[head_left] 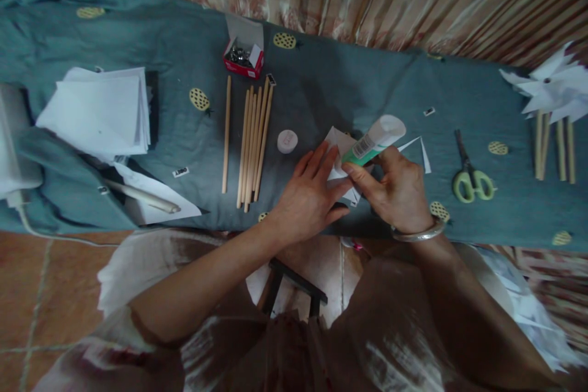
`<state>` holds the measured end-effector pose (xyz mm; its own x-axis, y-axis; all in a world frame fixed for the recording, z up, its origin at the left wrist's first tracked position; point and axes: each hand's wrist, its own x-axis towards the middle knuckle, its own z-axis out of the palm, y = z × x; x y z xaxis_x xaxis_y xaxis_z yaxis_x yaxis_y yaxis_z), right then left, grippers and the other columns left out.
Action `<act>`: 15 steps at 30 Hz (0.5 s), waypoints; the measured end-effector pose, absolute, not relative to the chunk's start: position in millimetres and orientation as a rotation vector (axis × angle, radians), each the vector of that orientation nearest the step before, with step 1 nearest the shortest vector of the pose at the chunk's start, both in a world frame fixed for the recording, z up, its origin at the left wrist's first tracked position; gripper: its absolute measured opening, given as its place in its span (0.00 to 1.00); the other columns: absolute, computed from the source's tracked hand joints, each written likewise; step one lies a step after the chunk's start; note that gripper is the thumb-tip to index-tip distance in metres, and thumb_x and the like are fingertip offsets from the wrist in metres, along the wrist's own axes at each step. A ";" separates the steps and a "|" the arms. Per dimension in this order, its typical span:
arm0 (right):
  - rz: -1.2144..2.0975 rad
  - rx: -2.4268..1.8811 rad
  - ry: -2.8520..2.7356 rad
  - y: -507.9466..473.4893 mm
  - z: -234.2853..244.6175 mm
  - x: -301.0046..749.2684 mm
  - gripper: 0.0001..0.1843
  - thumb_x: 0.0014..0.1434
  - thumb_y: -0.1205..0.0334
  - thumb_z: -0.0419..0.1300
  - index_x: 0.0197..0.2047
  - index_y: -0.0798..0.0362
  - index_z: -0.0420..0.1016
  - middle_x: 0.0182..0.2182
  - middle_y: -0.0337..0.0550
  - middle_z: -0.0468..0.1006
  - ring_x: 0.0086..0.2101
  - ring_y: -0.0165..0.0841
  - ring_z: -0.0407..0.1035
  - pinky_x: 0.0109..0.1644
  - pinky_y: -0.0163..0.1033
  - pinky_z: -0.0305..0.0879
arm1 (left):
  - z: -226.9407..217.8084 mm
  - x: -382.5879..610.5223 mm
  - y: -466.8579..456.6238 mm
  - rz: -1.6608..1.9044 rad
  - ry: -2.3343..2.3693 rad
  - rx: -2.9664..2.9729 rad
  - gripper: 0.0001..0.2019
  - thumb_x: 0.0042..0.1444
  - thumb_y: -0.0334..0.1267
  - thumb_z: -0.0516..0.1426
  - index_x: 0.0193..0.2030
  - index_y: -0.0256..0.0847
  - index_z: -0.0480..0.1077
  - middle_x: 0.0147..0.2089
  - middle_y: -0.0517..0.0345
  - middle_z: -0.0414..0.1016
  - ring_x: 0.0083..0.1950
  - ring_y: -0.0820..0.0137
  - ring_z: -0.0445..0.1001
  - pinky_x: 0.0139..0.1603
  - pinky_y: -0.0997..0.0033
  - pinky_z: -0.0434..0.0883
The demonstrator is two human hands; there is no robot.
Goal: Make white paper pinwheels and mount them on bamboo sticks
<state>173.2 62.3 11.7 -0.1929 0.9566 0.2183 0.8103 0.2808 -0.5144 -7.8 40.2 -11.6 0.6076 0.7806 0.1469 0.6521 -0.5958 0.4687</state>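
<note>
My right hand (399, 187) is closed round a white and green glue stick (374, 139), tilted with its lower end at a folded piece of white paper (337, 139). Flat on that paper's left side lies my left hand (310, 196), its fingers stretched out. The two hands nearly meet over the paper, covering much of it. Left of them sits a round white cap (287, 141). A thin folded paper strip (423, 153) lies just beyond my right hand.
Several wooden sticks (250, 147) lie left of the cap, below a red box of metal pins (244, 58). Green-handled scissors (472, 184) and white paper pinwheels (551, 89) are on the right. A stack of white paper (98, 110) lies at left.
</note>
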 end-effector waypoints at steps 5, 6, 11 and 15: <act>0.369 -1.540 -2.079 59.6 11.3 174.7 0.23 0.62 0.38 0.56 0.35 0.52 0.72 0.26 0.43 0.77 0.28 0.36 0.72 0.32 0.40 0.66 | -12.6 -7.9 40.3 0.478 1.137 2.469 0.22 0.60 0.47 0.61 0.58 0.41 0.71 0.74 0.38 0.52 0.75 0.43 0.47 0.69 0.37 0.55; 0.365 -1.548 -2.080 59.0 11.1 175.2 0.23 0.62 0.38 0.56 0.35 0.52 0.72 0.26 0.43 0.77 0.28 0.36 0.72 0.32 0.40 0.66 | -13.0 -7.9 40.4 0.479 1.135 2.468 0.22 0.60 0.47 0.61 0.58 0.42 0.71 0.74 0.39 0.52 0.76 0.43 0.47 0.69 0.37 0.55; 0.368 -1.556 -2.063 55.6 10.6 178.1 0.22 0.62 0.39 0.57 0.35 0.51 0.73 0.26 0.43 0.77 0.26 0.35 0.71 0.31 0.39 0.65 | -14.9 -7.9 41.0 0.493 1.128 2.466 0.23 0.59 0.49 0.61 0.59 0.44 0.71 0.75 0.41 0.51 0.75 0.42 0.46 0.69 0.37 0.56; 0.396 -1.588 -2.049 53.7 11.9 180.3 0.22 0.61 0.39 0.58 0.34 0.51 0.73 0.26 0.43 0.77 0.26 0.35 0.71 0.30 0.40 0.64 | -17.0 -8.1 41.4 0.497 1.116 2.461 0.25 0.59 0.49 0.62 0.62 0.45 0.69 0.75 0.40 0.50 0.75 0.40 0.46 0.68 0.36 0.55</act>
